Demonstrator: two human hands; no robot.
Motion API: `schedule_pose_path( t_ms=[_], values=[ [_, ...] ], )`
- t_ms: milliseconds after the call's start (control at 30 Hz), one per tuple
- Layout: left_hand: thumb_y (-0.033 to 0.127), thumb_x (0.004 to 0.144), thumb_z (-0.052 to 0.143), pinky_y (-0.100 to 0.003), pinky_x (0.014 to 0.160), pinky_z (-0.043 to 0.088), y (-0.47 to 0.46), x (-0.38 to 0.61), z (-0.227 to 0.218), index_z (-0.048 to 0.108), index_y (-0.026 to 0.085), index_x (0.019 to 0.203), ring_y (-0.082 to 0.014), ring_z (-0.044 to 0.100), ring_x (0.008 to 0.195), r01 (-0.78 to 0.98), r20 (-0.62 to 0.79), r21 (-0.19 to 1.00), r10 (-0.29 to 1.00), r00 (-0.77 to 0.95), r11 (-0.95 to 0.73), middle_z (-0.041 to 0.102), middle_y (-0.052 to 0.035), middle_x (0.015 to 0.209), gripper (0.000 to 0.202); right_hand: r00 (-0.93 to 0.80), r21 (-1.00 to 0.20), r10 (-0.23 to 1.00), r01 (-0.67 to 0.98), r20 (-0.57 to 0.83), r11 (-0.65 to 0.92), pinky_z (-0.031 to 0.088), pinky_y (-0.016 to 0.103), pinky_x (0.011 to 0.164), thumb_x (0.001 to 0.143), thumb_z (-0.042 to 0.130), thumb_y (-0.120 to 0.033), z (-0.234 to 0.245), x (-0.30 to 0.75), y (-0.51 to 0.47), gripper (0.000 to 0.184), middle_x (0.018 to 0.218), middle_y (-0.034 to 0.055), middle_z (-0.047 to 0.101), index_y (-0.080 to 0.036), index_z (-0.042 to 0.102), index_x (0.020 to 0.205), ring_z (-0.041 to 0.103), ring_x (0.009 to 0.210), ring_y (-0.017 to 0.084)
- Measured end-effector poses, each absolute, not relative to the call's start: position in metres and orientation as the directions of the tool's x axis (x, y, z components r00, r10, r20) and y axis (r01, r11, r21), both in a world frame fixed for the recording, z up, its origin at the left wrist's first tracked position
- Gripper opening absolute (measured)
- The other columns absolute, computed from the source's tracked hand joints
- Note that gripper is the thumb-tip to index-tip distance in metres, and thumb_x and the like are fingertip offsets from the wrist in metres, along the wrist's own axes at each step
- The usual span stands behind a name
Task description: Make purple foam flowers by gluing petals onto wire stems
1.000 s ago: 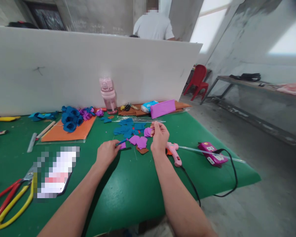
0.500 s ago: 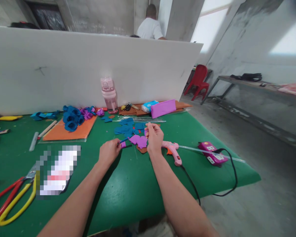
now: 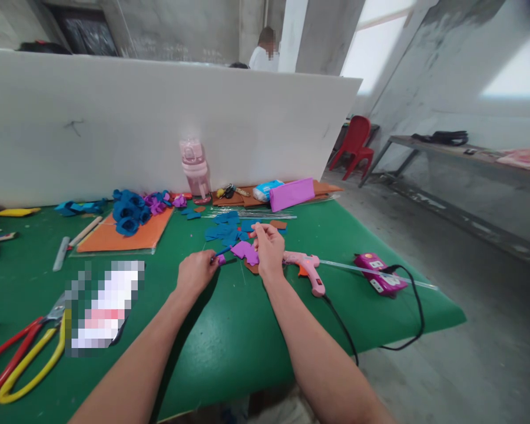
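Observation:
My left hand [image 3: 198,271] is closed around a thin blue stick [image 3: 223,251], which juts out to the right. A small purple piece [image 3: 221,259] shows beside its fingertips. My right hand [image 3: 270,252] has thumb and fingers drawn together in a pinch; whatever is between them is too small to make out. Between the two hands lie cut purple pieces [image 3: 244,252], with a brown piece [image 3: 251,267] partly under them. Several blue cut pieces [image 3: 223,229] are spread just beyond. To the right of my right hand rests a pink glue gun [image 3: 308,262] with a clear glue stick in its back.
On the green table [image 3: 221,341] lie red-and-yellow-handled shears [image 3: 30,347], a blurred phone [image 3: 110,303], an orange sheet [image 3: 128,235] bearing blue flowers [image 3: 130,209], and a magenta power strip [image 3: 380,275]. A pink bottle [image 3: 195,171] stands before a white board [image 3: 150,118]. Another person [image 3: 265,50] is beyond it.
My right hand has shifted slightly left, over part of the purple pieces. My left hand stays nearly still. The person behind the board has moved lower and turned.

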State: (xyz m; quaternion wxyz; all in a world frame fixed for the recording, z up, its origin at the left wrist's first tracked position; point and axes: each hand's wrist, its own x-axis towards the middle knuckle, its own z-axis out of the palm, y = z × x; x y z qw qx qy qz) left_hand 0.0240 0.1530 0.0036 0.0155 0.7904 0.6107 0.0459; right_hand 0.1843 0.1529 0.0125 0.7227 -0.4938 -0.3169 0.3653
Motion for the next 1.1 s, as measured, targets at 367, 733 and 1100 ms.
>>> schedule_pose_path(
  t_ms=[367, 733, 1100],
  values=[
    [0.041, 0.083, 0.038, -0.025, 0.05, 0.029, 0.1546, 0.0187, 0.0044, 0.064, 0.022, 0.075, -0.0196, 0.06, 0.067, 0.954, 0.062, 0.135, 0.963, 0.262, -0.268, 0.066, -0.0061, 0.07, 0.034, 0.503, -0.947, 0.861, -0.232, 0.078, 0.221, 0.024, 0.018, 0.036, 0.07, 0.058, -0.041, 0.0119, 0.1827, 0.1532, 0.026, 0.055, -0.004, 0.053, -0.016, 0.059, 0.069, 0.034, 0.039, 0.004],
    [0.043, 0.082, 0.041, -0.025, 0.054, 0.032, 0.1535, 0.0181, 0.0077, 0.064, 0.021, 0.076, -0.0183, 0.06, 0.067, 0.934, 0.053, 0.185, 0.952, 0.301, -0.306, 0.067, -0.0051, 0.071, 0.033, 0.455, -0.942, 0.889, -0.273, 0.052, 0.195, 0.021, 0.019, 0.034, 0.069, 0.06, -0.04, 0.0133, 0.1806, 0.1515, 0.024, 0.053, -0.0049, 0.053, -0.016, 0.059, 0.067, 0.031, 0.036, 0.004],
    [0.037, 0.083, 0.04, -0.025, 0.056, 0.034, 0.1519, 0.0203, 0.0051, 0.062, 0.021, 0.077, -0.0189, 0.061, 0.069, 0.932, 0.062, 0.184, 0.95, 0.307, -0.313, 0.067, -0.006, 0.076, 0.028, 0.445, -0.937, 0.894, -0.285, 0.056, 0.201, 0.021, 0.018, 0.034, 0.07, 0.059, -0.038, 0.0124, 0.18, 0.1517, 0.022, 0.053, -0.005, 0.053, -0.016, 0.058, 0.067, 0.032, 0.036, 0.003]
  ],
)
